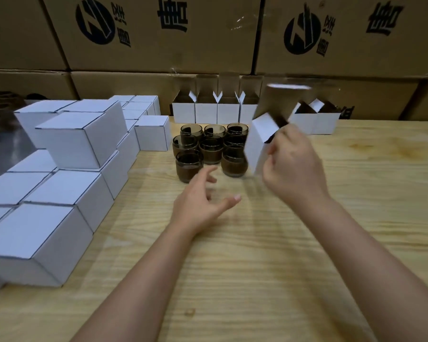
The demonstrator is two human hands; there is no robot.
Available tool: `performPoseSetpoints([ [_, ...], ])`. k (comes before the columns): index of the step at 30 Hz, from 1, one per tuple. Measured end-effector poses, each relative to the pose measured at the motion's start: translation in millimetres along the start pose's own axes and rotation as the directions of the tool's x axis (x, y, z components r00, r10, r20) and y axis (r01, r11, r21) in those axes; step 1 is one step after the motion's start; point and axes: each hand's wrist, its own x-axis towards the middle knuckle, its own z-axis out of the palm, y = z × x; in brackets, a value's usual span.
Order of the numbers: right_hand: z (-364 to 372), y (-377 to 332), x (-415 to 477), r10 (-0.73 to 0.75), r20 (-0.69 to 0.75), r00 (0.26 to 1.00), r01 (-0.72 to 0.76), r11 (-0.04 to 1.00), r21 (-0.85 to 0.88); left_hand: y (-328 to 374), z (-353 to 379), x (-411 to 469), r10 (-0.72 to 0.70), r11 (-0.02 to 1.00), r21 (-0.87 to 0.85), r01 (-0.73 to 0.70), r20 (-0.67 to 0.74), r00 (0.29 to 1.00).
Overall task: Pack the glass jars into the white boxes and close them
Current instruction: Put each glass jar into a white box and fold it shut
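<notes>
Several dark glass jars [209,146] stand clustered on the wooden table [257,255]. My right hand [292,166] grips an open white box [261,141], tilted and lifted just right of the jars, its lid flap blurred above. My left hand [203,196] hovers open, fingers spread, just in front of the nearest jar [188,165], not touching it. A row of open white boxes [205,109] stands behind the jars, and more open boxes [314,122] sit at the back right.
Closed white boxes [59,174] are stacked in tiers along the left of the table. Large brown cartons [158,33] form a wall behind. Bare wood lies in front and to the right of my hands.
</notes>
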Motion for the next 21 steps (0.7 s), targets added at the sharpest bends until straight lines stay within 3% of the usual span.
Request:
performPoseSetpoints([
  [3,8,-36,-25,-0.013,0.108,0.994,0.008,0.999,0.050,2,-2,-3,0.053,0.991,-0.120,-0.050,0.018,0.998],
  [7,22,-54,-47,0.014,0.169,0.986,-0.032,0.994,0.106,3,-2,-3,0.079,0.989,-0.130,-0.072,0.047,0.996],
  [9,25,-54,-52,0.010,0.140,0.990,-0.032,0.988,0.154,2,-1,-2,0.072,0.990,-0.128,-0.066,0.044,0.996],
  [13,29,-45,-52,0.003,-0.057,0.998,0.015,0.954,0.300,1,0,-1,0.095,0.980,-0.182,-0.085,0.047,0.994],
  [15,30,-37,-48,0.065,-0.134,0.989,-0.015,0.938,0.346,0,0,0,0.104,0.975,-0.201,-0.090,0.062,0.993],
  [21,36,-16,-43,0.191,-0.023,0.981,-0.150,0.836,0.528,-4,-1,2,0.121,0.976,-0.195,-0.100,0.095,0.988],
])
